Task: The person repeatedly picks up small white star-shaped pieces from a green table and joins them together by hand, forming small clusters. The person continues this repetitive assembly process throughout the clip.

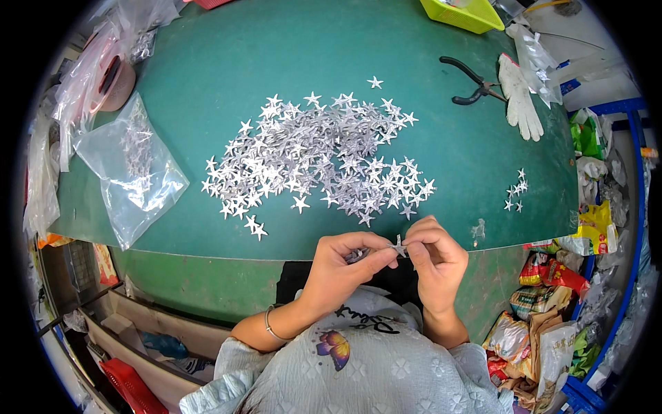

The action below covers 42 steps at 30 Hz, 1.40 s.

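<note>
The two hands meet just over the near edge of the green desk [207, 69]; the left hand [341, 265] is closed, its fingers curled around a small bunch of silver bits, and its thumb and first finger pinch one small silver star [398, 247]; the right hand [434, 259] is closed too, and its fingertips pinch the same star from the other side; so the star sits between both hands, held up in the air, just in front of the person's chest.

A big pile of silver stars [317, 159] lies in the middle of the desk, near the hands; a small bunch of stars [516, 192] lies well apart on the right; a clear plastic bag [131, 172] with a few stars inside lies on the left; black pliers [472, 86] rest at the far right, touching a white glove [518, 96]; a yellow-green tray [462, 14] sits at the far edge; a thin bracelet [272, 324] is on the left wrist.
</note>
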Available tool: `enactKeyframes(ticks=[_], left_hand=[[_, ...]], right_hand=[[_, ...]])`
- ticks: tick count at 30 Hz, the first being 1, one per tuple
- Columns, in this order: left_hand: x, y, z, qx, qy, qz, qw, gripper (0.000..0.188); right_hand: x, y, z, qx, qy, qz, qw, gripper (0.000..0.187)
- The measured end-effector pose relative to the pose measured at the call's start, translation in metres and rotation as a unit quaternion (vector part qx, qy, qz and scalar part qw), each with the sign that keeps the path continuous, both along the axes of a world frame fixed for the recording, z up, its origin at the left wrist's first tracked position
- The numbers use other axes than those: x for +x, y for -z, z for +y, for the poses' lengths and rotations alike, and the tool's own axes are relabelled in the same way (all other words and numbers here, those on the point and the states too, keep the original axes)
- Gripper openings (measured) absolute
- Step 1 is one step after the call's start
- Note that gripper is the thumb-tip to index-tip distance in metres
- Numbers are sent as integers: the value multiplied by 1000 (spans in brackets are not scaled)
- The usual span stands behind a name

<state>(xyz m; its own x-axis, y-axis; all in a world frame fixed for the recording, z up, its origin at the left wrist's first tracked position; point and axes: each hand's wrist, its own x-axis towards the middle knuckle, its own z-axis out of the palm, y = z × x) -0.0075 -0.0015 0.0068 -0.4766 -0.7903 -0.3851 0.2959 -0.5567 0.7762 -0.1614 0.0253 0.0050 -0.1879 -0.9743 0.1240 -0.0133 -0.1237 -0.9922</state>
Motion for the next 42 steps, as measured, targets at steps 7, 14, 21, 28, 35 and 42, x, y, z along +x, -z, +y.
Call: enactKeyframes(ticks=[7,14,21,28,35,42], left_hand=[[-1,-1,1,-6,-9,4,1000,8],[2,-2,2,-27,-1,2,1000,8],[0,-1,-1,36,16,4,999,17],[-4,8,1,32,-11,10,999,18],[-7,8,2,30,-19,4,999,20],[-8,10,2,31,-8,5,999,20]], right_hand=[[1,-4,2,23,-14,-27,999,1],[2,-6,3,46,-32,-65,996,4],[-39,2,2,106,107,-13,988,7],[-105,13,4,150,167,348,910,9],[-108,8,10,134,215,381,889,15],[-89,15,13,89,167,444,876,21]])
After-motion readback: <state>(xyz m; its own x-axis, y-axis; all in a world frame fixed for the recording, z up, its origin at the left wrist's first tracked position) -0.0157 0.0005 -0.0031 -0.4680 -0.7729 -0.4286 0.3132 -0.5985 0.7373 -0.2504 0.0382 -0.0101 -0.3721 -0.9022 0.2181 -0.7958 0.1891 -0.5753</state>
